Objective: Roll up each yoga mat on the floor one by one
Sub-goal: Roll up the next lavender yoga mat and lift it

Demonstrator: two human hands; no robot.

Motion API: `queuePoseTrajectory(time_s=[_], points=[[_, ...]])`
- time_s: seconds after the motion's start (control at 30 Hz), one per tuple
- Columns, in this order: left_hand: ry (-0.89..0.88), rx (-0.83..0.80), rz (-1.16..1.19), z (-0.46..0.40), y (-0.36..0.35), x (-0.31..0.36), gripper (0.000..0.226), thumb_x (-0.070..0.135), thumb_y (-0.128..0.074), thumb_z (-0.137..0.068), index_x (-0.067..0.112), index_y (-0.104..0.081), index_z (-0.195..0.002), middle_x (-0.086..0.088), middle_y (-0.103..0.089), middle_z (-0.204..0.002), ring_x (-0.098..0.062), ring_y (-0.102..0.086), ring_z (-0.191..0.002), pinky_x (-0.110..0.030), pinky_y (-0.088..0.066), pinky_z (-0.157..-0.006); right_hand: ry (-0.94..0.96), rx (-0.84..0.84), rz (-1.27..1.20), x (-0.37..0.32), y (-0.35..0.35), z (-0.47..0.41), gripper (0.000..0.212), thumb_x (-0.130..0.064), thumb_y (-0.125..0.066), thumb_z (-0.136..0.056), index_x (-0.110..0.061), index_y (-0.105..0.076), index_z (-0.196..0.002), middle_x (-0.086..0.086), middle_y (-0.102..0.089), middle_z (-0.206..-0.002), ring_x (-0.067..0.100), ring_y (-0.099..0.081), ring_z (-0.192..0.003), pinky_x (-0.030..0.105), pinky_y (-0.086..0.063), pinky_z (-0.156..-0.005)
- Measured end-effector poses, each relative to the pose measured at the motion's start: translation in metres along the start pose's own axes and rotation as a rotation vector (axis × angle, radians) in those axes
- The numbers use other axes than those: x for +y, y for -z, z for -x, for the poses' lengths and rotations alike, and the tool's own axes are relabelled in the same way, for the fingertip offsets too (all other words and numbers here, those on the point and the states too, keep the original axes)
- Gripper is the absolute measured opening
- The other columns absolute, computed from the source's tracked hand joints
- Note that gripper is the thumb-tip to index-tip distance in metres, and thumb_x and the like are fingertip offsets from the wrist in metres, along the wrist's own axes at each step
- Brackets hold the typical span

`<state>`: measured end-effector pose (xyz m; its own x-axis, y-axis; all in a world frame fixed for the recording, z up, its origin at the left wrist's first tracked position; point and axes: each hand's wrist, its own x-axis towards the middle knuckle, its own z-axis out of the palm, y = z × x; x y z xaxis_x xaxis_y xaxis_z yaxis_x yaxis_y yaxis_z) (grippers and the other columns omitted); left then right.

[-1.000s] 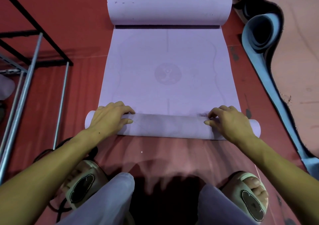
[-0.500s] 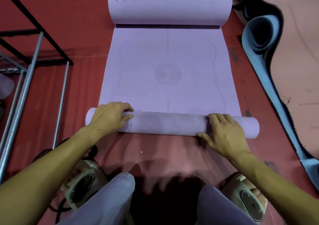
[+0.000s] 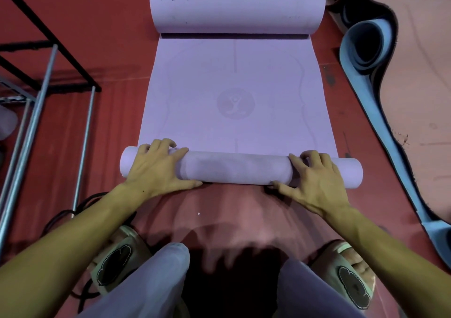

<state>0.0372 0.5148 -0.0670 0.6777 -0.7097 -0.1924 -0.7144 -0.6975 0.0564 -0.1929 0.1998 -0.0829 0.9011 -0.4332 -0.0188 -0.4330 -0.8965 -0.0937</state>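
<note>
Two hands, left hand (image 3: 156, 168) and right hand (image 3: 314, 178), fingers curled over the lilac mat's near roll (image 3: 236, 168).

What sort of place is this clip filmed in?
Probably a yoga or exercise room: a purple mat half rolled under both hands on a red padded floor, a loose blue mat beside it, and a metal rack at the left.

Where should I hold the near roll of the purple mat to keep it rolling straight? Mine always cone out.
Hold the near roll from above near both ends, as the left hand and right hand do: fingers over the top, thumbs behind. It is a long, thin cylinder lying crosswise, so widely spaced hands should push it evenly.
</note>
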Motion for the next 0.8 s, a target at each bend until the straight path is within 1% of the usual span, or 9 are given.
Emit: queuePoseTrajectory(time_s=[0.1, 0.2, 0.27, 0.33, 0.43, 0.5, 0.6, 0.7, 0.8], points=[[-0.043, 0.003, -0.070, -0.002, -0.005, -0.005, 0.111, 0.104, -0.042, -0.060, 0.033, -0.056, -0.143, -0.003, -0.057, -0.126, -0.030, -0.055, -0.115, -0.051, -0.043, -0.097, 0.027, -0.039, 0.039, -0.002, 0.001, -0.004, 0.110, -0.101, -0.051, -0.066, -0.018, -0.064, -0.135, 0.010, -0.056, -0.120, 0.033, -0.052, -0.110, 0.050, -0.049, -0.095], [-0.071, 0.022, -0.119, -0.007, -0.008, -0.006, 0.101, 0.088, -0.069, -0.063, 0.029, -0.055, -0.145, -0.005, -0.059, -0.125, -0.031, -0.058, -0.112, -0.052, -0.045, -0.096, 0.046, -0.115, 0.071, 0.002, 0.001, -0.011, 0.118, -0.100, -0.055, -0.062, -0.014, -0.057, -0.143, 0.011, -0.056, -0.122, 0.034, -0.053, -0.110, 0.050, -0.050, -0.097], [-0.083, 0.030, -0.113, -0.011, -0.009, -0.008, 0.093, 0.076, -0.078, -0.067, 0.028, -0.055, -0.143, -0.004, -0.060, -0.124, -0.030, -0.059, -0.111, -0.052, -0.047, -0.095, 0.062, -0.118, 0.075, 0.006, -0.004, -0.012, 0.112, -0.086, -0.068, -0.066, -0.010, -0.054, -0.147, 0.014, -0.058, -0.122, 0.037, -0.056, -0.108, 0.054, -0.050, -0.098], [-0.098, 0.048, -0.117, -0.014, -0.009, -0.009, 0.088, 0.075, -0.077, -0.068, 0.028, -0.057, -0.139, -0.002, -0.063, -0.120, -0.029, -0.062, -0.108, -0.049, -0.049, -0.090, 0.076, -0.079, 0.081, 0.008, -0.009, -0.011, 0.102, -0.062, -0.082, -0.072, -0.003, -0.049, -0.148, 0.018, -0.060, -0.122, 0.042, -0.058, -0.110, 0.058, -0.047, -0.103], [-0.099, 0.048, -0.128, -0.018, -0.009, -0.012, 0.084, 0.076, -0.076, -0.068, 0.025, -0.058, -0.132, 0.000, -0.065, -0.115, -0.028, -0.064, -0.102, -0.045, -0.052, -0.082, 0.123, -0.022, 0.069, 0.007, -0.015, -0.004, 0.079, -0.037, -0.087, -0.077, 0.000, -0.050, -0.136, 0.017, -0.059, -0.127, 0.042, -0.054, -0.122, 0.061, -0.038, -0.112], [-0.100, 0.026, -0.123, -0.020, -0.008, -0.011, 0.083, 0.074, -0.078, -0.067, 0.023, -0.059, -0.131, 0.000, -0.066, -0.112, -0.028, -0.064, -0.100, -0.044, -0.053, -0.079, 0.145, -0.018, 0.081, 0.011, -0.018, -0.002, 0.072, -0.025, -0.085, -0.077, -0.004, -0.049, -0.136, 0.014, -0.056, -0.134, 0.040, -0.050, -0.131, 0.064, -0.031, -0.116], [-0.087, -0.003, -0.084, -0.023, -0.007, -0.011, 0.082, 0.071, -0.080, -0.068, 0.022, -0.060, -0.131, -0.001, -0.068, -0.112, -0.028, -0.064, -0.100, -0.043, -0.054, -0.077, 0.128, -0.032, 0.065, 0.020, -0.016, -0.006, 0.074, -0.034, -0.085, -0.079, -0.013, -0.050, -0.140, 0.006, -0.057, -0.139, 0.034, -0.051, -0.130, 0.066, -0.028, -0.117], [-0.040, -0.049, -0.013, -0.023, -0.005, -0.011, 0.082, 0.071, -0.080, -0.071, 0.027, -0.057, -0.136, 0.003, -0.067, -0.119, -0.026, -0.063, -0.108, -0.041, -0.052, -0.081, 0.138, -0.066, 0.033, 0.026, -0.009, -0.014, 0.073, -0.048, -0.085, -0.077, -0.020, -0.054, -0.137, 0.000, -0.063, -0.134, 0.030, -0.057, -0.122, 0.063, -0.036, -0.110], [-0.019, -0.128, 0.016, -0.023, -0.002, -0.010, 0.082, 0.074, -0.077, -0.070, 0.034, -0.054, -0.138, 0.008, -0.064, -0.121, -0.023, -0.061, -0.113, -0.039, -0.051, -0.082, 0.153, -0.113, 0.004, 0.031, -0.002, -0.017, 0.071, -0.052, -0.085, -0.073, -0.025, -0.056, -0.133, -0.003, -0.067, -0.126, 0.029, -0.061, -0.114, 0.057, -0.043, -0.101]])
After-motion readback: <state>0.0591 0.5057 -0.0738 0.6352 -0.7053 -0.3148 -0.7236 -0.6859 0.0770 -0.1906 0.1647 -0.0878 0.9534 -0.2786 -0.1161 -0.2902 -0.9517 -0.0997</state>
